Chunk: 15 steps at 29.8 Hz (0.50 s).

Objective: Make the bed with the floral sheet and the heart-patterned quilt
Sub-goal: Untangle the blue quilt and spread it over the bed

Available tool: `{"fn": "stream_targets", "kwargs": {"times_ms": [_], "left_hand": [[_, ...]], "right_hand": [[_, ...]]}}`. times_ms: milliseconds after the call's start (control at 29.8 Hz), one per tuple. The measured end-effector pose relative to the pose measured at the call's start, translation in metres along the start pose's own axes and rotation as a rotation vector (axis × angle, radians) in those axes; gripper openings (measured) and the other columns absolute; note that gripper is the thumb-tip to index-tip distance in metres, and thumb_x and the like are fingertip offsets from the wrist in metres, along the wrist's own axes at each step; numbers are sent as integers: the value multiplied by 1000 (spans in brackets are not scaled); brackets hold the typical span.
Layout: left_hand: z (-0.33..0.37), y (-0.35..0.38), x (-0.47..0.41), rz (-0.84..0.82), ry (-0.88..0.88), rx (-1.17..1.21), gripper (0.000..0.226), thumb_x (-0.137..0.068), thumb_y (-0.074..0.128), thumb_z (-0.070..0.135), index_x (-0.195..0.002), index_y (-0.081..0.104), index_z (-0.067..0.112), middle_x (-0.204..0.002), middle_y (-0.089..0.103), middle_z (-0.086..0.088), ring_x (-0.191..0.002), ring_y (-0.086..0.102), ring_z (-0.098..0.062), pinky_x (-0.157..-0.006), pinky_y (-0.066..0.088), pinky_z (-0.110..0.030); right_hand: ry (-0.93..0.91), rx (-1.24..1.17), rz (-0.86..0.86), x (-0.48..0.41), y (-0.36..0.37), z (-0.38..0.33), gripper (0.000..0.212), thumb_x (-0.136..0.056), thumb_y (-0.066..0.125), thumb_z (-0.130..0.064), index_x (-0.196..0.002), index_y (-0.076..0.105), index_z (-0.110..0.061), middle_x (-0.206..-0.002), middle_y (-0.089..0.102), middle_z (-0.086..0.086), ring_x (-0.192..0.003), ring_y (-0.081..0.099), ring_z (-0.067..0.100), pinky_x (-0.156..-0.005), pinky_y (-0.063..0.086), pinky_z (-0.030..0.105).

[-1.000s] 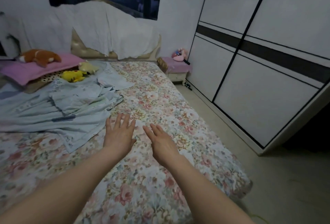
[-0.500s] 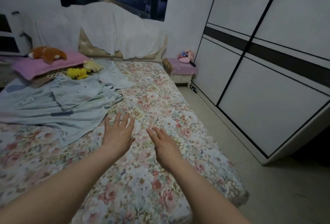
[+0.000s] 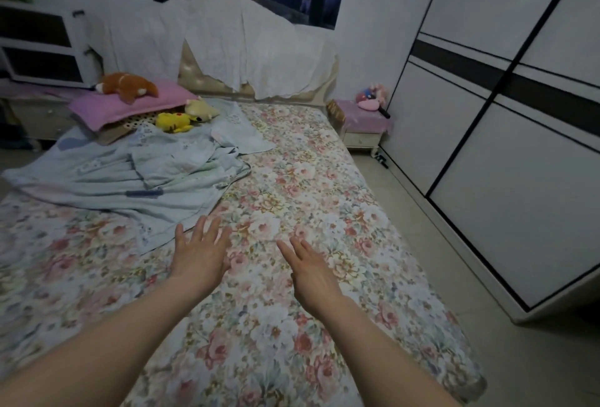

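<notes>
- Floral sheet [image 3: 292, 186] covers the whole mattress from the headboard to the foot corner and lies mostly flat, so this base layer looks done.
- The heart-patterned quilt [image 3: 130, 186] sits crumpled on the left half of the bed, on top of the sheet. It is not yet spread, and its pattern is too faint to read.
- The left grip [image 3: 201, 257] is palm down with straight, fanned fingers and holds nothing. Its fingertips are just beside the quilt's near corner.
- The right grip [image 3: 311, 273] is also flat and empty, fingers straight and closer together, over bare sheet well apart from the quilt.
- I cannot tell whether either palm touches the sheet.
- The flat, palm-down pose suggests smoothing the sheet or reaching for the quilt's edge.
- A pink pillow [image 3: 130, 104] and a yellow plush toy [image 3: 173, 121] lie at the head, beyond the quilt.
</notes>
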<state>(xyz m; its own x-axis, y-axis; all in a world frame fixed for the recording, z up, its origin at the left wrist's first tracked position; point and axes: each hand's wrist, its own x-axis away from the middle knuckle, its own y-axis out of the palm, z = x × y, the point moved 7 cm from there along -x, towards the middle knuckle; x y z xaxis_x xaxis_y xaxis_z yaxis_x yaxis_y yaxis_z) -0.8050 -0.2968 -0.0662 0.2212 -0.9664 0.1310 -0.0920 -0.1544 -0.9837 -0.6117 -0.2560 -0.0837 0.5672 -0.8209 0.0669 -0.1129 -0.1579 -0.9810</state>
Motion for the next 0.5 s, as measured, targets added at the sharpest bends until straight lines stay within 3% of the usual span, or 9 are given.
{"fn": "stream_targets", "kwargs": {"times_ms": [503], "left_hand": [[30, 26, -122, -112, 2, 4, 73, -102, 39, 48, -158, 0, 22, -165, -8, -4, -151, -10, -30, -116, -5, -62]], "right_hand": [[3, 8, -54, -83, -2, 78, 96, -88, 44, 14, -156, 0, -37, -165, -2, -1, -152, -2, 21, -123, 16, 39]]}}
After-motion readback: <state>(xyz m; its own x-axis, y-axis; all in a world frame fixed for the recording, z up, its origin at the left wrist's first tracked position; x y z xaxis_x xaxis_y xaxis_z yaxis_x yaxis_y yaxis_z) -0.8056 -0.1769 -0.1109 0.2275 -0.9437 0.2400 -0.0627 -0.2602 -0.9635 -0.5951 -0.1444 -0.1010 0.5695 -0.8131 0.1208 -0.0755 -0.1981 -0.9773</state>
